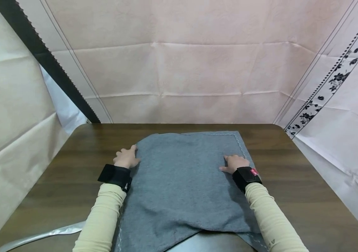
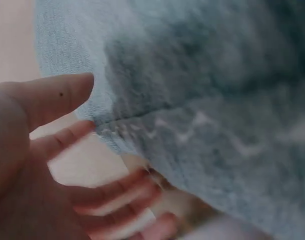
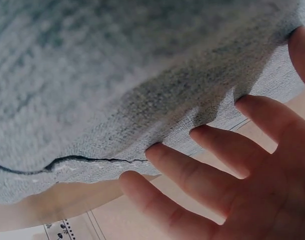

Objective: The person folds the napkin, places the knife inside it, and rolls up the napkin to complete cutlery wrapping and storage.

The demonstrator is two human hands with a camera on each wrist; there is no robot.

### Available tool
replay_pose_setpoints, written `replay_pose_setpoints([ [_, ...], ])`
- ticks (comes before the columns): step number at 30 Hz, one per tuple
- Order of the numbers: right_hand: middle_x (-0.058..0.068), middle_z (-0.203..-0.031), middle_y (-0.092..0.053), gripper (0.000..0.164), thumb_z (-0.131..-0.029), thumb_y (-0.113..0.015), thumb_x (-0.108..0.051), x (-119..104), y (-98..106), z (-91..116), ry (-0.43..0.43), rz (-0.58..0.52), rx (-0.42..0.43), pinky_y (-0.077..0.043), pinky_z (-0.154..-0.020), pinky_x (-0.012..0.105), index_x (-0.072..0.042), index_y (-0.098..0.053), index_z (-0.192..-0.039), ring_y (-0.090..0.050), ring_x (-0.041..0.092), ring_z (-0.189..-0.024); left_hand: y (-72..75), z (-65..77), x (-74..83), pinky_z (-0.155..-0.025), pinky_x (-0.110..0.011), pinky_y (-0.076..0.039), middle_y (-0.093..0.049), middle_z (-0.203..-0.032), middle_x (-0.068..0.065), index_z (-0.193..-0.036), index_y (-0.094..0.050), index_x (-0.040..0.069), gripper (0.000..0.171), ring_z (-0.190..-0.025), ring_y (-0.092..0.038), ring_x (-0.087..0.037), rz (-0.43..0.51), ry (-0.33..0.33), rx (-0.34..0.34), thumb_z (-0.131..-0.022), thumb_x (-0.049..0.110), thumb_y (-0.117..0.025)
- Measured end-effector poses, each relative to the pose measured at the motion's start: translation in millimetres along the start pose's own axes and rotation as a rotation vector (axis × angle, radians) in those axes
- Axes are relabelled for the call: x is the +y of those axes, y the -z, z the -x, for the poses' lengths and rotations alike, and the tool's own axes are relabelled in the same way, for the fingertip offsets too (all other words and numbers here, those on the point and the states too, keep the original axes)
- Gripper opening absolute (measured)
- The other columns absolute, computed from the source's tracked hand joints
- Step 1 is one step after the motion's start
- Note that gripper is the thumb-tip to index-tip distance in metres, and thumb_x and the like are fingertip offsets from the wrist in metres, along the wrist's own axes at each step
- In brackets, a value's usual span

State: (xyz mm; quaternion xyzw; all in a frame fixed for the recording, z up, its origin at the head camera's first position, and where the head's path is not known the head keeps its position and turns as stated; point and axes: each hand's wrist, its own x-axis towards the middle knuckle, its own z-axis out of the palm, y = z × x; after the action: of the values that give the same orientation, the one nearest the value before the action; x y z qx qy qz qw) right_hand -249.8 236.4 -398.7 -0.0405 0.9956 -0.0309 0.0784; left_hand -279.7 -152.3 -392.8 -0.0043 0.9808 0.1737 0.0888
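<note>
A grey-blue cloth (image 1: pixel 185 175) with white zigzag stitching near its edges lies folded on the wooden table. At its left edge is my left hand (image 1: pixel 126 157), fingers spread. In the left wrist view the thumb and index fingertip of that hand (image 2: pixel 47 165) come right up to the stitched edge (image 2: pixel 192 125), with the other fingers below it. My right hand (image 1: pixel 236 163) rests on the cloth near the right edge. Its extended fingertips (image 3: pixel 155 150) press lightly on the fabric in the right wrist view, close to a fold line.
The brown tabletop (image 1: pixel 295 196) extends on both sides of the cloth. A shiny silver strip (image 1: pixel 43 236) curves at the lower left, and a silvery surface (image 1: pixel 210 241) shows below the cloth's near edge. Pale sheets (image 1: pixel 179 70) hang behind and at both sides.
</note>
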Motion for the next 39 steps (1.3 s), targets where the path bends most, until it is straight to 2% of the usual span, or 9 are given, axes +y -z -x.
replay_pose_setpoints([
  [5,0.026,-0.125,-0.049,0.062,-0.084,-0.062,-0.039,-1,3,4,0.006,0.025,0.005,-0.040,-0.080,0.058,-0.003,-0.046,-0.132,-0.047,0.048,-0.108,-4.5,-4.8,-5.0,-0.074,-0.044,-0.042,-0.043,-0.116,-0.030,-0.120,-0.050,0.000,0.038,-0.097,-0.045,-0.037,0.105,-0.230,0.026,-0.082,-0.004,-0.055],
  [7,0.026,-0.125,-0.049,0.062,-0.084,-0.062,-0.039,-1,4,5,0.007,0.032,0.008,-0.041,-0.079,0.058,-0.003,-0.046,-0.132,-0.047,0.048,-0.107,-5.6,-5.6,-4.4,-0.069,-0.038,-0.041,-0.042,-0.116,-0.030,-0.117,-0.053,-0.003,0.040,-0.095,-0.043,-0.035,0.154,-0.275,0.019,-0.078,-0.011,-0.050],
  [11,0.026,-0.124,-0.050,0.062,-0.084,-0.062,-0.039,-4,6,6,0.011,0.040,0.010,-0.041,-0.079,0.058,-0.003,-0.047,-0.131,-0.049,0.048,-0.106,-3.1,-2.9,-0.6,-0.056,-0.031,-0.037,-0.045,-0.113,-0.029,-0.116,-0.053,-0.003,0.042,-0.092,-0.038,-0.035,0.215,-0.249,0.003,-0.074,-0.010,-0.047],
  [15,0.026,-0.123,-0.050,0.061,-0.085,-0.062,-0.038,-7,6,7,0.016,0.038,0.009,-0.041,-0.079,0.058,-0.002,-0.047,-0.131,-0.049,0.047,-0.105,3.6,2.6,3.3,-0.049,-0.029,-0.032,-0.048,-0.087,-0.017,-0.102,-0.050,0.000,0.027,-0.071,-0.040,-0.028,0.242,-0.182,-0.024,-0.076,-0.004,-0.047],
  [18,0.027,-0.123,-0.050,0.060,-0.085,-0.062,-0.038,-7,4,7,0.020,0.035,0.013,-0.041,-0.080,0.057,-0.002,-0.047,-0.131,-0.049,0.047,-0.106,7.7,4.5,5.3,-0.050,-0.029,-0.031,-0.046,-0.079,-0.012,-0.093,-0.047,0.002,0.017,-0.060,-0.040,-0.023,0.249,-0.184,0.002,-0.076,-0.002,-0.049],
  [24,0.027,-0.124,-0.049,0.062,-0.085,-0.061,-0.040,-3,-1,5,0.026,0.037,0.017,-0.041,-0.080,0.058,-0.002,-0.047,-0.132,-0.048,0.048,-0.106,6.3,0.2,7.1,-0.063,-0.036,-0.037,-0.054,-0.096,-0.017,-0.093,-0.057,0.001,0.025,-0.081,-0.046,-0.030,0.283,-0.312,0.182,-0.072,-0.008,-0.049],
  [26,0.027,-0.124,-0.049,0.062,-0.085,-0.061,-0.040,-3,-2,4,0.025,0.039,0.015,-0.041,-0.080,0.057,-0.002,-0.047,-0.132,-0.048,0.048,-0.106,5.3,-1.6,8.3,-0.069,-0.038,-0.037,-0.052,-0.101,-0.018,-0.099,-0.060,0.000,0.034,-0.087,-0.044,-0.031,0.310,-0.359,0.200,-0.071,-0.012,-0.047],
  [33,0.027,-0.124,-0.049,0.061,-0.085,-0.061,-0.039,-3,-1,3,0.018,0.046,0.011,-0.041,-0.080,0.057,-0.002,-0.047,-0.132,-0.048,0.048,-0.106,7.8,0.3,15.4,-0.060,-0.033,-0.033,-0.020,-0.137,-0.024,-0.130,-0.047,-0.001,0.058,-0.109,-0.039,-0.032,0.329,-0.478,0.193,-0.074,-0.018,-0.040],
  [39,0.028,-0.121,-0.051,0.062,-0.084,-0.062,-0.039,-1,-4,0,0.033,0.054,0.029,-0.042,-0.077,0.057,-0.001,-0.048,-0.131,-0.050,0.049,-0.102,9.0,2.6,12.7,-0.080,-0.040,-0.037,-0.006,-0.148,-0.016,-0.135,-0.036,-0.006,0.064,-0.134,-0.012,-0.034,0.276,-0.576,0.274,-0.074,-0.020,-0.040],
])
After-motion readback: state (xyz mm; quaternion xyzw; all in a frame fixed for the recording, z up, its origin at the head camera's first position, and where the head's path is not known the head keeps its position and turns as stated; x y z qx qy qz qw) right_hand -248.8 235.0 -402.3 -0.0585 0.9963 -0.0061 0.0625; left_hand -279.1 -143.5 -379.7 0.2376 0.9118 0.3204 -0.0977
